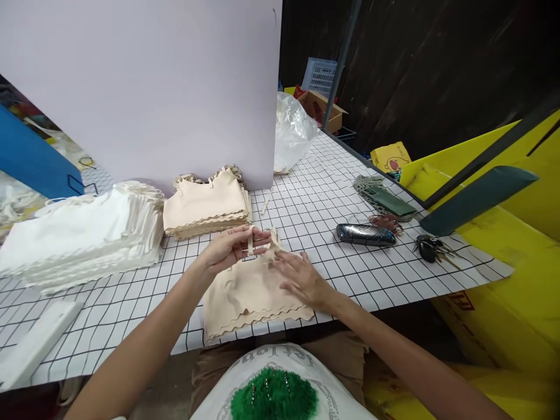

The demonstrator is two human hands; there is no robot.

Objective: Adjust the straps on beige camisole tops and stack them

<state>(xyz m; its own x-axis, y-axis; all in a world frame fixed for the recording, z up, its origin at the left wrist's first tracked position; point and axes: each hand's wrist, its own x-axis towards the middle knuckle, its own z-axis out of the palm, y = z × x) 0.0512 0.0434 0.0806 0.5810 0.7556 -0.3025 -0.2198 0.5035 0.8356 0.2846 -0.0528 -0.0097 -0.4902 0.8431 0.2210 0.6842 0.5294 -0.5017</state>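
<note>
A beige scallop-edged garment lies flat near the front edge of the gridded table. My left hand pinches one of its thin beige straps and holds it up above the top edge. My right hand rests flat on the garment's right side with fingers spread, holding nothing.
A stack of beige garments and a larger white stack lie behind. A lilac board stands at the back with a plastic bag beside it. A dark case, keys and a green phone lie right. Yellow bins flank the table.
</note>
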